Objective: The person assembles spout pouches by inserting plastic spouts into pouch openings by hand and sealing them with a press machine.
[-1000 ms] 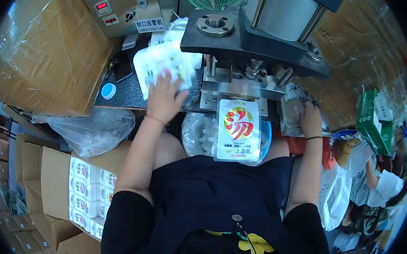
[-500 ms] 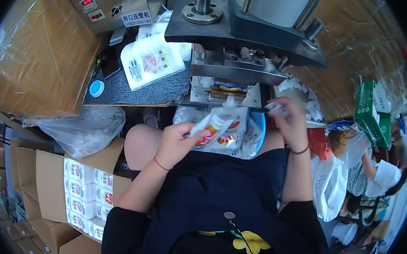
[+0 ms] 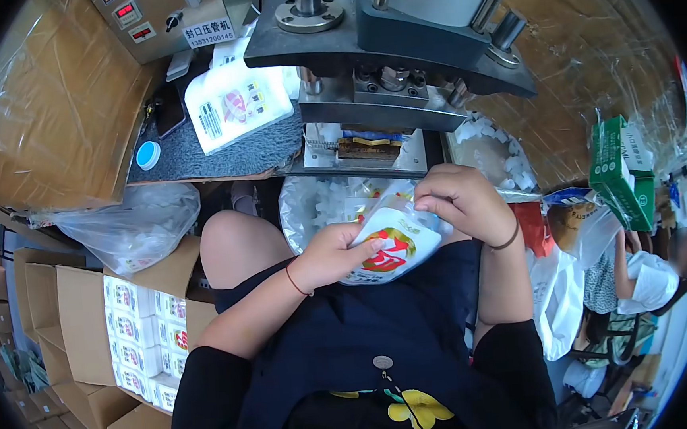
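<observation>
My left hand (image 3: 334, 255) grips a white plastic pouch (image 3: 390, 253) with a red and yellow printed logo, thumb across its front. The pouch is tilted above my lap. My right hand (image 3: 466, 206) is at its upper right edge, thumb and forefinger pinched together there; whether a small piece is also between the fingers is hidden. Just behind the pouch, a container lined with clear plastic (image 3: 294, 210) holds more printed pouches and small white pieces. Beyond it stands a press (image 3: 387, 104), with a brown and blue die block (image 3: 370, 145) below its metal bar.
Left of the press, a large white pouch (image 3: 238, 102) and a blue-lidded jar (image 3: 148, 155) rest on grey cloth. A carton (image 3: 85, 328) with rows of packed pouches (image 3: 132, 325) is at lower left. White pieces (image 3: 515, 163) and a green box (image 3: 619, 171) lie right. Another person sits far right.
My right hand has come from beside the white pieces to the pouch and now pinches its edge. My left hand has moved slightly right and turned the pouch's printed face up.
</observation>
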### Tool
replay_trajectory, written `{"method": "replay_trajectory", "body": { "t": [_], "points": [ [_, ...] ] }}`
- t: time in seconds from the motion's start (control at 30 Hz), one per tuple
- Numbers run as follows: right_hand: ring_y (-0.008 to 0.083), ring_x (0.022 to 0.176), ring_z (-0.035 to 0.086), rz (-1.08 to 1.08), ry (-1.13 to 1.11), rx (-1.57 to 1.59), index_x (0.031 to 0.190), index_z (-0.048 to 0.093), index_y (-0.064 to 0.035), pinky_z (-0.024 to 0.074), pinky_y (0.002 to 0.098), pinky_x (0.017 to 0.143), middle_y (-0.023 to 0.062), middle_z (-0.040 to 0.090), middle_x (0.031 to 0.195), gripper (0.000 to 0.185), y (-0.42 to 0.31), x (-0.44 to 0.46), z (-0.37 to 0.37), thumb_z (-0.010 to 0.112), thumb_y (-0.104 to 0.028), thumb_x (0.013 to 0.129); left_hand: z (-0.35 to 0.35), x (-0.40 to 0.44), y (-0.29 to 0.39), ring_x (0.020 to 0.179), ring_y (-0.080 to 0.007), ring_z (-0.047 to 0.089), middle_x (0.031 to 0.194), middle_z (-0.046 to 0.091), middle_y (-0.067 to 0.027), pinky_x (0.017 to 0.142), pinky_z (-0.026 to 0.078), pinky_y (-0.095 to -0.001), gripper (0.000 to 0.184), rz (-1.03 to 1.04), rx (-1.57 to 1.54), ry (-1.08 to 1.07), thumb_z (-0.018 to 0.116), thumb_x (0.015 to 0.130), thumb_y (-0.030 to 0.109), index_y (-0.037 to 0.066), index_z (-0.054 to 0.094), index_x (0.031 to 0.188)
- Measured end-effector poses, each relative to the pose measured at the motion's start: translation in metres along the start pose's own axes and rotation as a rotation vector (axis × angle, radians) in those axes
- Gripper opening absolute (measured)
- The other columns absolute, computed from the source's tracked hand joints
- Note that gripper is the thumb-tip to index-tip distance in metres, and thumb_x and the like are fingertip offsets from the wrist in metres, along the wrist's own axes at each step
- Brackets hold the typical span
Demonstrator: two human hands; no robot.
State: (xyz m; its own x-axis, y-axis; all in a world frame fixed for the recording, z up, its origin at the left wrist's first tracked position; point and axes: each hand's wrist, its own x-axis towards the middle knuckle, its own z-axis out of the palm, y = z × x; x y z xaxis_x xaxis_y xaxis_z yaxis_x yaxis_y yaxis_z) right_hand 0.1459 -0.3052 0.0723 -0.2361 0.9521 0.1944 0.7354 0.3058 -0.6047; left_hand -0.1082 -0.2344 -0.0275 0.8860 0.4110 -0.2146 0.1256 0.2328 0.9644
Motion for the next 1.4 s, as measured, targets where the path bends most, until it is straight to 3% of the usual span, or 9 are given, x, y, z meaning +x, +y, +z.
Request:
{"method": "replay_trajectory", "body": {
  "t": [0.33,0.53,0.7,0.77,0.87,1.07,1.17,1.3,1.4],
  "points": [
    [0.0259,0.097,0.064,0.182,0.407,-0.037,0.125,0.062,-0.0019,0.0496,0.0361,0.084,0.0127,0.067,0.11,0.035,0.007,-0.021,-0.015,0.059,0.003,0.091,-0.018,0.025,-0.004,0.102,-0.0154,0.071,0.117,0.073,-0.0106,0.093,0.056,-0.0317,0.032,-0.034,-0.497,0.012,0.07,0.094,0.004,-0.002,0.066,0.126],
    [0.0173,0.097,0.064,0.22,0.409,0.787,0.133,0.043,-0.0032,0.0516,0.0287,0.083,0.0172,0.067,0.117,0.039,0.01,-0.037,0.035,0.06,-0.001,0.098,-0.042,0.049,0.017,0.104,-0.0219,0.072,0.122,0.07,-0.0168,0.09,0.059,-0.0361,0.034,-0.077,-0.559,0.072,0.067,0.095,0.004,-0.003,0.062,0.128],
    [0.0144,0.082,0.064,0.123,0.388,1.275,0.127,0.038,-0.0063,0.0525,0.0219,0.068,0.0252,0.067,0.113,0.045,-0.011,-0.036,0.047,0.069,-0.006,0.095,-0.102,0.053,0.024,0.124,-0.0276,0.062,0.132,0.062,-0.0238,0.097,0.052,-0.0396,0.044,0.238,0.136,0.747,0.061,0.101,0.017,0.002,0.048,0.14],
    [0.0134,0.08,0.064,0.141,0.383,1.177,0.124,0.044,-0.0049,0.0528,0.0228,0.07,0.0254,0.068,0.113,0.04,-0.013,-0.035,0.047,0.07,-0.006,0.094,-0.157,0.055,0.037,0.139,-0.0331,0.049,0.144,0.052,-0.0259,0.107,0.044,-0.0488,0.05,0.66,1.196,1.088,0.062,0.1,0.024,0.005,0.049,0.144],
    [0.0106,0.083,0.063,0.175,0.388,0.869,0.122,0.053,-0.0012,0.0509,0.0229,0.076,0.018,0.068,0.113,0.031,-0.015,-0.031,0.047,0.068,-0.007,0.095,-0.172,0.03,0.02,0.145,-0.0378,0.039,0.152,0.044,-0.0235,0.112,0.034,-0.0587,0.057,0.21,1.653,0.874,0.066,0.097,0.028,0.006,0.048,0.146],
    [0.0273,0.09,0.065,0.273,0.506,0.103,0.113,0.061,0.0003,0.0511,0.0368,0.081,0.0146,0.064,0.102,0.018,0.001,-0.026,0.05,0.059,-0.013,0.101,-0.132,-0.024,0.001,0.116,-0.0278,0.066,0.127,0.068,-0.0147,0.096,0.052,-0.0447,0.041,0.273,1.226,0.801,0.067,0.097,0.015,0.003,0.06,0.136],
    [0.0263,0.09,0.064,0.217,0.392,0.101,0.107,0.063,0.0005,0.0504,0.0365,0.081,0.0144,0.064,0.1,0.017,0.003,-0.016,0.06,0.058,-0.015,0.102,-0.104,-0.022,-0.002,0.09,-0.0134,0.07,0.099,0.075,-0.0085,0.078,0.054,-0.0281,0.023,0.33,-0.07,0.629,0.065,0.098,0.007,-0.002,0.069,0.119],
    [0.0217,0.085,0.063,0.095,0.392,0.211,0.107,0.065,0.0015,0.0503,0.0329,0.078,0.011,0.065,0.095,0.016,-0.011,0.008,0.05,0.062,-0.013,0.1,-0.068,-0.014,0.005,0.074,-0.0039,0.063,0.08,0.072,-0.003,0.066,0.05,-0.0215,0.02,0.239,0.48,0.459,0.073,0.096,0.018,-0.001,0.076,0.096],
    [0.0239,0.077,0.064,0.086,0.511,0.201,0.105,0.067,-0.0007,0.05,0.0322,0.074,0.0107,0.065,0.088,0.014,-0.01,0.023,0.047,0.069,-0.008,0.094,-0.035,-0.004,0.014,0.074,-0.0027,0.062,0.079,0.071,-0.0015,0.065,0.049,-0.0208,0.025,0.157,0.279,0.36,0.074,0.097,0.023,-0.002,0.076,0.097]
  ]
}}
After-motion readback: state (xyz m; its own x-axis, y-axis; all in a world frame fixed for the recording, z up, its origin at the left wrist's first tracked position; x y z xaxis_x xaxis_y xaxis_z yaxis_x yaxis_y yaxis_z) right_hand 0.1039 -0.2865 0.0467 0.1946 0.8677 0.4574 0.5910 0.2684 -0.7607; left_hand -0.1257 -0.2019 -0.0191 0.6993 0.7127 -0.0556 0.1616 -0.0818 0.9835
